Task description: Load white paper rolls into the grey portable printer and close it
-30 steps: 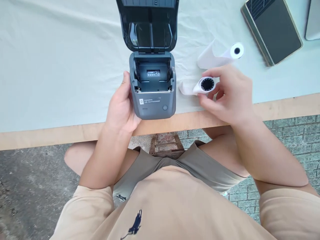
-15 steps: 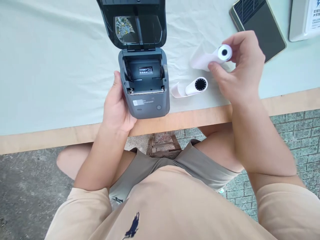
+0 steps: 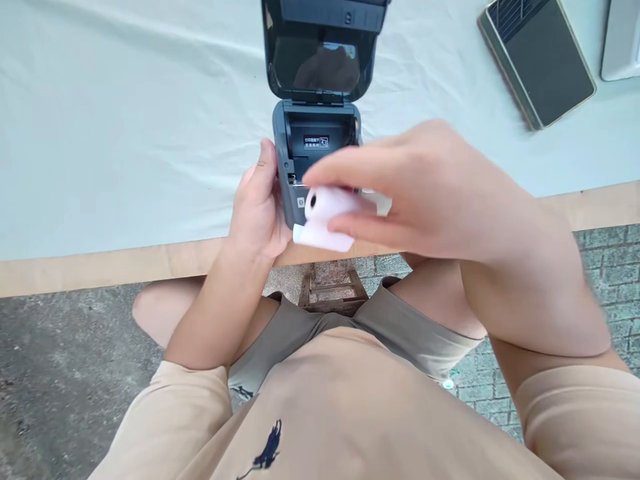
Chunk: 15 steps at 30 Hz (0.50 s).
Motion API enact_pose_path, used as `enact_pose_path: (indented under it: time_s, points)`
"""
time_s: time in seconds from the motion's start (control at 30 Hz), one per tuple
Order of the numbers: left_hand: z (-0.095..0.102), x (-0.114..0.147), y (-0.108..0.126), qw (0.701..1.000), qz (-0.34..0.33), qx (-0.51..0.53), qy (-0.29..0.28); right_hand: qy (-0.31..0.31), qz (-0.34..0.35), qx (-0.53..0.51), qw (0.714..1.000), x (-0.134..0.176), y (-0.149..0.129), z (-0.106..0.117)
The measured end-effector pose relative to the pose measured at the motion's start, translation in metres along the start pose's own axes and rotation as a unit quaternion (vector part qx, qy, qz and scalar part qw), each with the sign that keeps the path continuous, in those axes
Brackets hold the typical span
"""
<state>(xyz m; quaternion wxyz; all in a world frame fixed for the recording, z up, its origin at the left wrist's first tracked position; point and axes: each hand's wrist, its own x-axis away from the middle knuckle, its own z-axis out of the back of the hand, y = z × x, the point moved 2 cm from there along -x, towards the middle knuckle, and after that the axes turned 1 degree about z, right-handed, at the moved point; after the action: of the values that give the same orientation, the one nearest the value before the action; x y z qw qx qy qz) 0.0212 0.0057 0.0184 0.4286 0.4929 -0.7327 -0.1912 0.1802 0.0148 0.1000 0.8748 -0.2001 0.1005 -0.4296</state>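
My left hand (image 3: 257,203) grips the left side of a dark grey label printer (image 3: 293,160), thumb along its edge. The printer's lid (image 3: 320,57) stands raised, and its paper bay (image 3: 303,167) shows a small label and no roll inside. Between the thumb and fingers of my right hand (image 3: 415,190) is a white paper roll (image 3: 330,203) with a dark core hole and a loose end. It hangs in front of the printer's lower face and hides the power button. A second paper roll (image 3: 379,202) is mostly covered by my right hand.
A dark glossy rectangular device (image 3: 547,67) with a pale rim lies at the back right of the cloth-covered table (image 3: 130,133). Beside it a white-grey object (image 3: 623,47) is cut off by the picture edge. The wooden table edge (image 3: 110,270) runs in front of me.
My right hand has carried the paper roll leftward to the printer's front and turned it, so its core hole now faces left. My left hand keeps its hold on the printer.
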Motion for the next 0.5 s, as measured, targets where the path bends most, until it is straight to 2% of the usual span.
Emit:
enact_pose_path:
  time_s: [0.1,0.17,0.27,0.37,0.5]
  points:
    - [0.001,0.001,-0.003,0.998,-0.038,-0.001,-0.058,-0.019,0.003,0.073,0.997,-0.017,-0.009,0.004]
    - [0.003,0.001,-0.005,0.997,-0.049,0.002,-0.065,-0.011,-0.015,0.112,0.994,-0.026,-0.011,0.004]
    - [0.005,0.001,-0.006,0.996,-0.062,0.005,-0.068,-0.046,-0.048,0.146,0.987,-0.032,-0.011,-0.001]
    - [0.005,-0.001,-0.006,0.996,-0.056,0.007,-0.062,-0.059,-0.066,0.138,0.986,-0.034,-0.01,-0.004]
    - [0.005,-0.001,-0.006,0.998,-0.044,0.007,-0.04,-0.007,-0.043,0.073,0.996,-0.033,-0.007,-0.005]
